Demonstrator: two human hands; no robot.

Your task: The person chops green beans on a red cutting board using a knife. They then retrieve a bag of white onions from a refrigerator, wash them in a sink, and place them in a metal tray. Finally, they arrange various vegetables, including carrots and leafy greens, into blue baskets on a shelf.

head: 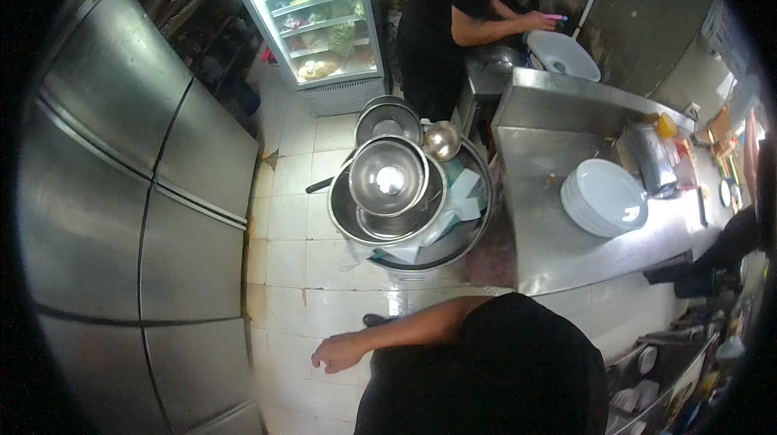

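Observation:
My right hand [340,353] hangs over the white tiled floor [285,301], its fingers loosely curled and nothing visible in it. The forearm reaches left from a black short sleeve. My left hand is out of view. Ahead on the floor stands a wide metal tub [479,228]. A steel bowl [388,175] rests on top of a round pot or basin [335,210] that holds a mesh strainer [388,224]. Wet-looking plastic sheeting [446,219] lies in the tub beside it. Behind sit another steel pot [388,122] and a small round metal bowl [442,140].
Steel refrigerator doors [200,247] line the left. A lit glass-front fridge [328,22] holds bagged vegetables. A person in black [431,40] stands at the back near a white plastic basin [564,52]. White plates [607,195] are stacked on the steel counter [540,228] at right.

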